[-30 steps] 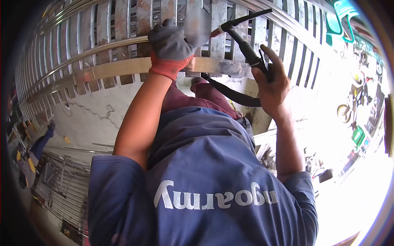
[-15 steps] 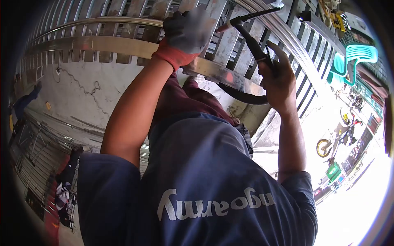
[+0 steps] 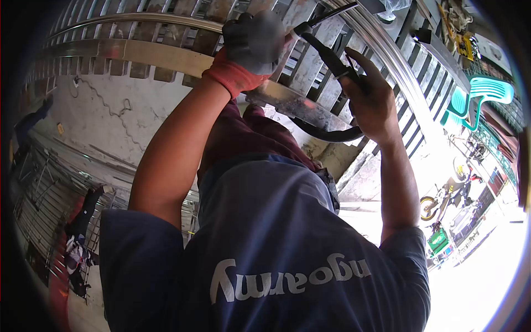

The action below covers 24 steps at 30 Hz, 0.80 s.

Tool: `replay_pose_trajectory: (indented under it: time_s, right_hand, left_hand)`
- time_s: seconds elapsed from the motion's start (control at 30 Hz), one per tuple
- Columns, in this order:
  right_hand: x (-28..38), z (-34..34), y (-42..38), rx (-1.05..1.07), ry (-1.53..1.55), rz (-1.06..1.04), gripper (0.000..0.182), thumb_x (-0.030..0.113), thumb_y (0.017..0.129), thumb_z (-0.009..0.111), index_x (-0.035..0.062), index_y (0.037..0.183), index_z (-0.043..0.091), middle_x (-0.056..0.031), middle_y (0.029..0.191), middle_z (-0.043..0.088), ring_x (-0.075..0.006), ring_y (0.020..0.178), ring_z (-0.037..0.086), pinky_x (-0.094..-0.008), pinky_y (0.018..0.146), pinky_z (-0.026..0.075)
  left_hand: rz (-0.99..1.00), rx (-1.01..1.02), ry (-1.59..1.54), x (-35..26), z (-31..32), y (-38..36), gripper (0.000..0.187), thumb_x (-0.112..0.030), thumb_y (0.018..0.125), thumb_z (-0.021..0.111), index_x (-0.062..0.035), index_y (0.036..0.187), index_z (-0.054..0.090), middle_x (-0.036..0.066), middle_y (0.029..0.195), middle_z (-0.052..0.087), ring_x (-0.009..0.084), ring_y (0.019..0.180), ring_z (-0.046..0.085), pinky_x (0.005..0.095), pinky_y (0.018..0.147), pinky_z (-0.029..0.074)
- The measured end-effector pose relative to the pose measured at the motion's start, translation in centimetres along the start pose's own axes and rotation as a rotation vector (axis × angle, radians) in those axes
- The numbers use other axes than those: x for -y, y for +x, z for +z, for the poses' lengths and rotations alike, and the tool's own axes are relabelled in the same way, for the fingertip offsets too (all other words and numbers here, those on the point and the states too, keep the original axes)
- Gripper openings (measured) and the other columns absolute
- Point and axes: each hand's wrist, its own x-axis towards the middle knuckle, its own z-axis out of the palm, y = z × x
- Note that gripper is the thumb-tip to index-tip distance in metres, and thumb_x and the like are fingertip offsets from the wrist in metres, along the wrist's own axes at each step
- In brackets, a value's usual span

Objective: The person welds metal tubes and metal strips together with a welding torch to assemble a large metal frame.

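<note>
One welding torch, right hand gripping.

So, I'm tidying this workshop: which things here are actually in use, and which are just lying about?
In use:
left hand, gloved, on the gate
right hand gripping the torch
hose

Lying about:
racks
motorbike
green chair

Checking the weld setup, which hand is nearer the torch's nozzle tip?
Left. The gloved left hand grips the metal gate right beside the torch tip; the bare right hand holds the torch handle farther back.
</note>
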Motion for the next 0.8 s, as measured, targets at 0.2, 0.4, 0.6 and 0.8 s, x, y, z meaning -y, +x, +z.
replay_pose_trajectory:
  time_s: [0.2, 0.4, 0.6, 0.8]
  right_hand:
    - [0.6, -0.5, 0.1, 0.049, -0.005, 0.074, 0.057, 0.024, 0.109, 0.070, 0.0114, 0.163, 0.056, -0.0113, 0.099, 0.077, -0.0143, 0.085, 0.068, -0.0336, 0.079, 0.055]
    - [0.9, -0.8, -1.1, -0.055, -0.014, 0.079, 0.056, 0.024, 0.109, 0.070, 0.0136, 0.163, 0.056, -0.0143, 0.103, 0.078, -0.0146, 0.090, 0.070, -0.0332, 0.084, 0.055]
    - [1.0, -1.3, -2.0, -0.054, -0.030, 0.145, 0.057, 0.023, 0.109, 0.070, 0.0148, 0.163, 0.055, -0.0155, 0.109, 0.080, -0.0158, 0.096, 0.073, -0.0325, 0.089, 0.056]
    - [-0.4, -0.7, -3.2, -0.141, 0.128, 0.135, 0.057, 0.013, 0.111, 0.067, 0.0129, 0.166, 0.052, 0.0021, 0.090, 0.064, -0.0036, 0.073, 0.050, -0.0235, 0.063, 0.041]
  left_hand:
    - [0.004, -0.033, -0.084, -0.1, -0.3, 0.0, 0.032, -0.040, 0.097, 0.079, -0.0099, 0.088, 0.072, 0.012, 0.092, 0.063, 0.0345, 0.088, 0.064, 0.0492, 0.082, 0.050]
    - [0.001, -0.062, -0.197, 1.0, -2.4, -0.4, 0.036, -0.040, 0.084, 0.090, -0.0117, 0.104, 0.079, 0.010, 0.107, 0.070, 0.0333, 0.101, 0.068, 0.0479, 0.091, 0.052]
    - [-0.006, -0.041, -0.203, 2.1, -2.2, -1.9, 0.041, -0.032, 0.082, 0.090, -0.0183, 0.120, 0.080, 0.007, 0.131, 0.071, 0.0310, 0.122, 0.065, 0.0485, 0.106, 0.049]
    - [0.088, -0.034, -0.349, 2.7, -0.3, -1.2, 0.033, -0.016, 0.078, 0.083, -0.0117, 0.111, 0.080, 0.011, 0.109, 0.070, 0.0343, 0.109, 0.066, 0.0525, 0.101, 0.051]
